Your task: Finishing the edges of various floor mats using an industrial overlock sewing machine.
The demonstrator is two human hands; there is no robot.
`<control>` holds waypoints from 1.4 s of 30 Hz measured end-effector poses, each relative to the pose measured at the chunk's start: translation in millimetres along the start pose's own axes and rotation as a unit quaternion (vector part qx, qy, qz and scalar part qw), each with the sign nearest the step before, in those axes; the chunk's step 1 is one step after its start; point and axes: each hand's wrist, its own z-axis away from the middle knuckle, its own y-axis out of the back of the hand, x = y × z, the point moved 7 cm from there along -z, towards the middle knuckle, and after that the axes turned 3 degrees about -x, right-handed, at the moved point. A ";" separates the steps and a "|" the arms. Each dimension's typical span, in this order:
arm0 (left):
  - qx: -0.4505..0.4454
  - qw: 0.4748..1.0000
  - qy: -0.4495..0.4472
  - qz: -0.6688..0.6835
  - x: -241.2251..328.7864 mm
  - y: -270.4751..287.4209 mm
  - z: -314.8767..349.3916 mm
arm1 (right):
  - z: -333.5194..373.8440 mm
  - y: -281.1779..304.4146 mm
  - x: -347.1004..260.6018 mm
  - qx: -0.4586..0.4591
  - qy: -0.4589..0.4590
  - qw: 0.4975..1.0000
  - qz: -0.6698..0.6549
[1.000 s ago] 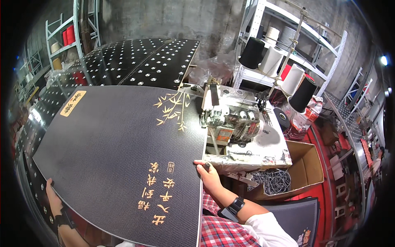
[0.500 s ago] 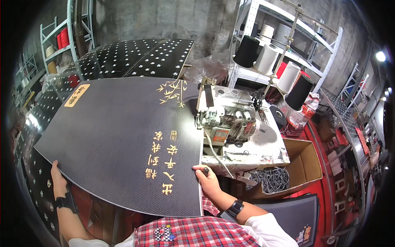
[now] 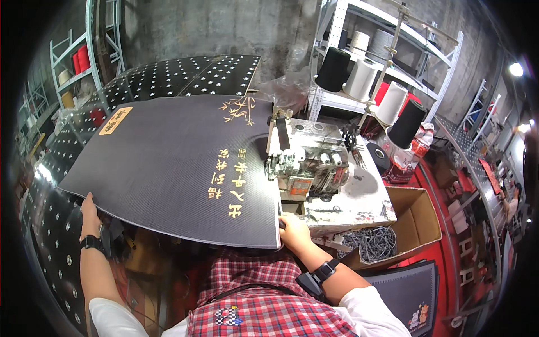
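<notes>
A large dark grey floor mat (image 3: 151, 163) with gold lettering and a gold bamboo print lies in front of me, its right edge running along the sewing machine (image 3: 309, 154). My left hand (image 3: 90, 212) grips the mat's near left edge, with the thumb on top and the other fingers hidden below. At the near right corner my right hand (image 3: 294, 231) is closed on the mat's edge; a small dark thing shows at its fingers, too small to name. Beside the machine's needle area, the mat's far right edge is partly hidden.
A black table (image 3: 168, 78) dotted with metal studs extends behind and left. Thread cones (image 3: 359, 78) stand behind the machine near a white metal shelf (image 3: 393, 67). Below on the right are a cardboard box (image 3: 418, 216), a heap of grey trimmings (image 3: 373, 244) and more mats (image 3: 407, 292).
The mat has slid away from me along the machine. My left hand has moved forward with it, and my right hand is now at its near corner.
</notes>
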 end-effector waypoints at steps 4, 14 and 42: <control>-0.009 0.991 -0.058 -0.119 3.8 -17.6 -31.9 | 3.4 5.0 13.6 0.096 -0.006 0.995 -0.013; 0.045 0.917 -0.142 -0.370 14.8 -69.8 -59.1 | 42.0 36.0 46.2 0.202 -0.066 0.972 -0.101; 0.068 0.827 -0.203 -0.520 22.5 -104.3 -62.3 | 137.0 224.9 159.0 0.479 -0.157 0.850 -0.155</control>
